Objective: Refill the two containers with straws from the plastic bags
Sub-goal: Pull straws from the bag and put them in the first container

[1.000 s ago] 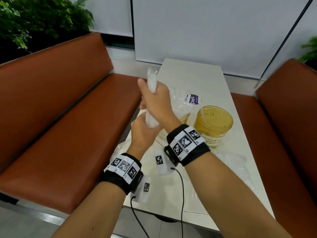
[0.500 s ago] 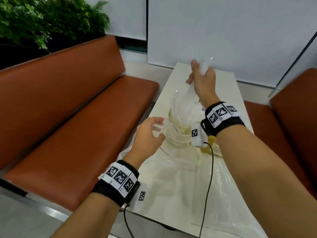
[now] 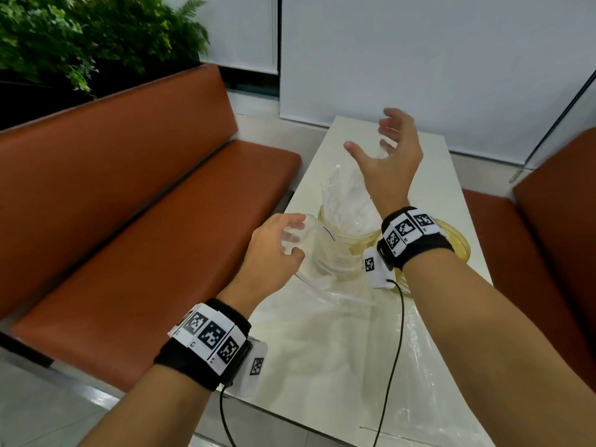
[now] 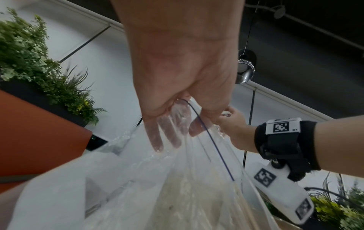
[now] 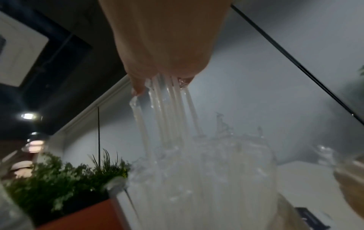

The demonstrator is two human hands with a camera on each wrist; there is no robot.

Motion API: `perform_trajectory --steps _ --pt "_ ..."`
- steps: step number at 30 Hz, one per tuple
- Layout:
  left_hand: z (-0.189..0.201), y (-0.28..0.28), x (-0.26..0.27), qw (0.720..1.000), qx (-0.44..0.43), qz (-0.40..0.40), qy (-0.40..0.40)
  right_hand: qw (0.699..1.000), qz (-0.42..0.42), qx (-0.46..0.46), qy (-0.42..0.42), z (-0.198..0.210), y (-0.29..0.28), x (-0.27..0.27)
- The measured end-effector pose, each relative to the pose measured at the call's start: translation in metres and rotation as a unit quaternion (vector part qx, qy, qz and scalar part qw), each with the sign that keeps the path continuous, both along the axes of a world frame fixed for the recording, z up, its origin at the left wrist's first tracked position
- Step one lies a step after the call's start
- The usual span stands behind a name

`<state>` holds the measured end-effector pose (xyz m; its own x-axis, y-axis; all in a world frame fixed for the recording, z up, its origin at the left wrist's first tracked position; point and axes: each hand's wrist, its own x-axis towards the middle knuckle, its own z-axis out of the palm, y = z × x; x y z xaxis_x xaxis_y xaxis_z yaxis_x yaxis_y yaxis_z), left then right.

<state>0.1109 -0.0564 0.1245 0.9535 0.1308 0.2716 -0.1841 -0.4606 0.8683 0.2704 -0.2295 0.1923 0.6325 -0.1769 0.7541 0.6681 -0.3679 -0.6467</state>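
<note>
A clear jar on the white table is stuffed with wrapped clear straws. My right hand hovers above it with thumb and fingers spread. In the right wrist view a few straws run from its fingertips down into the jar. My left hand pinches the mouth of a clear plastic bag just left of the jar. The left wrist view shows my fingers through the film, beside the bag's blue seal line. An amber container stands to the right, partly hidden by my right wrist.
A flat clear plastic bag lies on the near part of the table. Brown bench seats flank the table on both sides, with plants behind the left one. Black wrist cables hang over the table.
My right hand carried the straw bundle from my left hand up over the jar, then spread its fingers. My left hand dropped and took hold of the bag's mouth.
</note>
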Motion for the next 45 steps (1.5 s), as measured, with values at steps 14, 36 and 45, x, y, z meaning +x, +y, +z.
perform_trajectory --steps 14,36,45 --pt "0.005 -0.007 0.003 0.998 0.033 -0.052 0.018 0.935 -0.075 -0.334 0.091 -0.003 -0.018 -0.039" --pt "-0.005 -0.023 -0.018 0.996 0.035 -0.088 -0.004 0.56 0.122 -0.763 0.3 -0.098 0.021 -0.135" --pt "-0.014 -0.027 -0.018 0.988 0.092 -0.121 0.013 0.559 0.115 -0.751 0.332 -0.044 0.01 -0.138"
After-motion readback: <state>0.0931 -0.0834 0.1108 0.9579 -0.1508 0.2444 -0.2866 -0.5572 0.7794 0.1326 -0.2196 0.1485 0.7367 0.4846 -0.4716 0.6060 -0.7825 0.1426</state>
